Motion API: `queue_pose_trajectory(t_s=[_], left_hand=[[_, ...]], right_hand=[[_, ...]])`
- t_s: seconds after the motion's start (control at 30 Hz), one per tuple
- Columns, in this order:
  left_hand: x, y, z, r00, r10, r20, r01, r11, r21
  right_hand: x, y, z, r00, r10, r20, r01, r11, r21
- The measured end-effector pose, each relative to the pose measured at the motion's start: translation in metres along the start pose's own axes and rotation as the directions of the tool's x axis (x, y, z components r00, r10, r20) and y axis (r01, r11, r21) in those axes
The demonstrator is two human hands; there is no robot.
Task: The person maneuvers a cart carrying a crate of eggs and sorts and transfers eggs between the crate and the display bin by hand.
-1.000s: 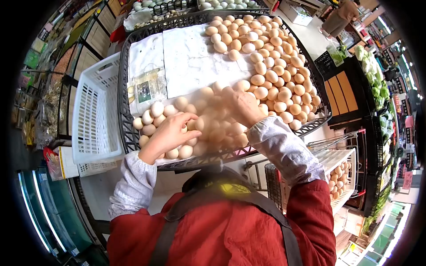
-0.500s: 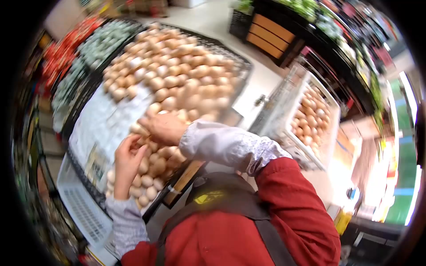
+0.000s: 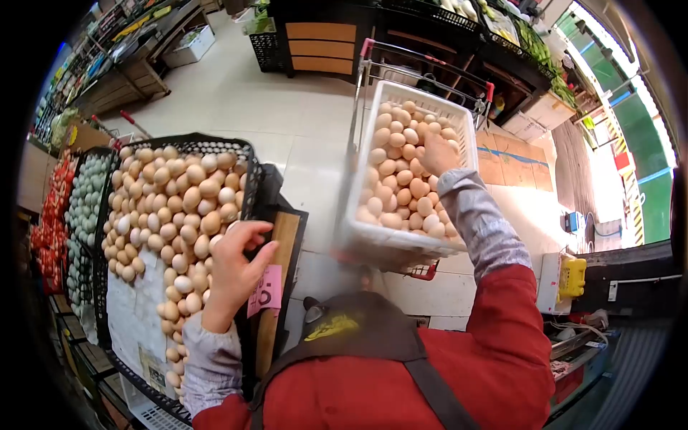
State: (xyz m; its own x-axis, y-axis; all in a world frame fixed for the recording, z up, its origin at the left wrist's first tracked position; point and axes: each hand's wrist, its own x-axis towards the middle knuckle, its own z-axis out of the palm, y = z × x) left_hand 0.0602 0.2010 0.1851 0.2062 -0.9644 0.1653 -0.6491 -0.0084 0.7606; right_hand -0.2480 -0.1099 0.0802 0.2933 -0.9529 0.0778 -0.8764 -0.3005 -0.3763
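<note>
Brown eggs (image 3: 179, 193) fill much of a black display crate (image 3: 247, 154) at the left, partly over white paper (image 3: 129, 308). My left hand (image 3: 236, 269) is raised at the crate's right edge, thumb and fingers apart, with nothing between them. To the right, a white plastic basket (image 3: 469, 136) full of brown eggs (image 3: 405, 172) rests on a shopping cart. My right hand (image 3: 438, 153) reaches into this basket from the right side, its fingers bent down at the eggs. What its fingertips touch or hold is hidden.
A pink price tag (image 3: 266, 290) hangs on a wooden strip (image 3: 279, 265) beside the crate. Pale green eggs (image 3: 87, 193) and red packs (image 3: 54, 222) lie farther left. Cart rails (image 3: 423, 61) rise behind the basket. Black vegetable stands (image 3: 322, 36) line the back.
The view has turned right toward the basket. My right hand has left the display crate and is over the basket's eggs. My left hand has moved to the crate's right edge.
</note>
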Motion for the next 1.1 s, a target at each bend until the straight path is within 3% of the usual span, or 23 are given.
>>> queue_pose_trajectory(t_s=[0.1, 0.13, 0.2, 0.23, 0.27, 0.3, 0.33, 0.4, 0.47, 0.53, 0.57, 0.7, 0.77, 0.9, 0.97, 1.1], left_hand=[[0.062, 0.020, 0.054, 0.990, 0.101, 0.103, -0.100, 0.995, -0.008], [0.083, 0.023, 0.074, 0.984, 0.095, 0.149, -0.092, 0.995, -0.024], [0.122, 0.030, 0.115, 0.967, 0.089, 0.240, -0.107, 0.992, 0.065], [0.139, 0.028, 0.139, 0.962, 0.157, 0.222, -0.181, 0.979, 0.090], [0.156, 0.026, 0.163, 0.952, 0.227, 0.207, -0.254, 0.960, 0.114], [0.172, 0.028, 0.183, 0.941, 0.220, 0.258, -0.266, 0.950, 0.162], [0.187, 0.031, 0.200, 0.929, 0.209, 0.307, -0.279, 0.938, 0.207], [0.213, 0.041, 0.229, 0.923, 0.162, 0.348, -0.269, 0.920, 0.284], [0.235, 0.042, 0.253, 0.917, 0.110, 0.384, -0.259, 0.895, 0.362], [0.249, 0.027, 0.283, 0.921, -0.008, 0.389, -0.220, 0.814, 0.537], [0.248, 0.015, 0.302, 0.983, 0.091, 0.162, -0.160, 0.858, 0.488], [0.259, 0.016, 0.326, 0.998, -0.003, 0.068, -0.034, 0.846, 0.532], [0.266, 0.023, 0.326, 0.951, -0.230, 0.206, 0.044, 0.762, 0.646], [0.273, 0.027, 0.325, 0.930, -0.226, 0.290, -0.043, 0.716, 0.697], [0.273, 0.026, 0.326, 0.932, -0.242, 0.268, 0.000, 0.742, 0.670], [0.274, 0.016, 0.328, 0.927, -0.238, 0.291, 0.009, 0.787, 0.617]], right_hand=[[0.023, 0.052, 0.002, 0.998, -0.047, -0.039, 0.048, 0.998, 0.034], [0.032, 0.066, 0.010, 0.999, 0.039, 0.003, -0.038, 0.952, 0.303], [0.051, 0.092, 0.031, 0.991, 0.113, 0.067, -0.131, 0.825, 0.550], [0.061, 0.102, 0.043, 1.000, 0.027, 0.005, -0.028, 0.980, 0.196], [0.070, 0.109, 0.049, 0.997, -0.075, -0.021, 0.069, 0.979, -0.192], [0.070, 0.109, 0.053, 1.000, -0.001, -0.011, 0.001, 0.999, -0.042], [0.069, 0.102, 0.050, 1.000, 0.001, -0.012, -0.001, 0.999, -0.040], [0.069, 0.087, 0.033, 0.997, -0.013, 0.080, 0.022, 0.994, -0.111], [0.077, 0.092, 0.045, 0.998, -0.032, 0.058, 0.037, 0.995, -0.088], [0.078, 0.093, 0.054, 0.995, -0.082, -0.052, 0.071, 0.980, -0.185], [0.078, 0.092, 0.054, 0.991, -0.116, -0.068, 0.097, 0.966, -0.239], [0.078, 0.092, 0.054, 0.982, -0.186, -0.010, 0.182, 0.970, -0.163], [0.080, 0.096, 0.063, 0.971, -0.214, -0.103, 0.182, 0.949, -0.258], [0.082, 0.095, 0.077, 0.918, -0.300, -0.260, 0.241, 0.941, -0.238], [0.083, 0.091, 0.070, 0.981, -0.162, -0.111, 0.135, 0.966, -0.222], [0.085, 0.086, 0.054, 0.999, -0.023, 0.024, 0.025, 0.995, -0.095]])
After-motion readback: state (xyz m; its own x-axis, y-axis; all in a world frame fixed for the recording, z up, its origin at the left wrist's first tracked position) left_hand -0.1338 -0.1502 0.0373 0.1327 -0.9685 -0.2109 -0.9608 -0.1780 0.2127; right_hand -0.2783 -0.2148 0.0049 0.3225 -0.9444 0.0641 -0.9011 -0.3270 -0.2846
